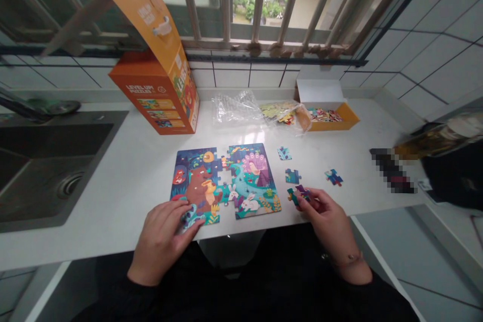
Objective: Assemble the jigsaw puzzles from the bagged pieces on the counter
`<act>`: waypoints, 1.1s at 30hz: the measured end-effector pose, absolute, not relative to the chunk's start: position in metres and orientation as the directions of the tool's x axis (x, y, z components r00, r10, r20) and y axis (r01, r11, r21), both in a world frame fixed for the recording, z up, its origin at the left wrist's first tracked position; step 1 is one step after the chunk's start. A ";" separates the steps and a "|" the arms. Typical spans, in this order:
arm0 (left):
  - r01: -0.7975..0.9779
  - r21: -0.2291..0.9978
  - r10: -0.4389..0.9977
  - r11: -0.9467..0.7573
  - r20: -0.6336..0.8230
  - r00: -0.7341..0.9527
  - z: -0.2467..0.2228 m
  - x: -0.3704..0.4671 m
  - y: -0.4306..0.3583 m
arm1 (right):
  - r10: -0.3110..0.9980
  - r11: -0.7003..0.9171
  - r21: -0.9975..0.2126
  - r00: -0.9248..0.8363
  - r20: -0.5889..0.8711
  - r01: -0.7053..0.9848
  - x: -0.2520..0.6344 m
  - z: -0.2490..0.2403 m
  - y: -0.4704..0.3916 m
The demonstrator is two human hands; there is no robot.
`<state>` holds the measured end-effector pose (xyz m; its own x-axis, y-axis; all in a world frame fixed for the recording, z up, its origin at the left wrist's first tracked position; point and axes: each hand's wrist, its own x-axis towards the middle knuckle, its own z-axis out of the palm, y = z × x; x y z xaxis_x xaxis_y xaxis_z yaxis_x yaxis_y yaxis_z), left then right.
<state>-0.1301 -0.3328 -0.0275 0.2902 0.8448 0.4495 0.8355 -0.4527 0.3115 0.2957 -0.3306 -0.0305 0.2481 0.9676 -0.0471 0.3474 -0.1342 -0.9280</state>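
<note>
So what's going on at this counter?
A person is working on a colourful cardboard jigsaw puzzle with animals on a white countertop. Their left hand rests on the puzzle's near left corner; their right hand pinches at least one small purple cardboard piece. Gaps show down the puzzle's middle. Loose multicoloured pieces lie apart to the right, and a tall orange cardboard box stands behind on the left.
</note>
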 end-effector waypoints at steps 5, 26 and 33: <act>0.819 0.338 0.840 -0.463 0.461 0.284 -0.024 -0.128 -0.334 | 0.981 -0.158 -0.985 0.127 -0.149 0.063 0.252 -0.023 -0.331; 0.693 0.354 0.764 -0.628 0.449 0.463 -0.022 -0.091 -0.335 | 0.954 -0.120 -0.919 -0.213 -0.211 0.375 0.155 -0.019 -0.298; 0.686 0.339 0.750 -0.643 0.458 0.477 -0.027 -0.092 -0.336 | 0.967 0.012 -0.825 -0.215 -0.133 0.565 0.153 -0.009 -0.293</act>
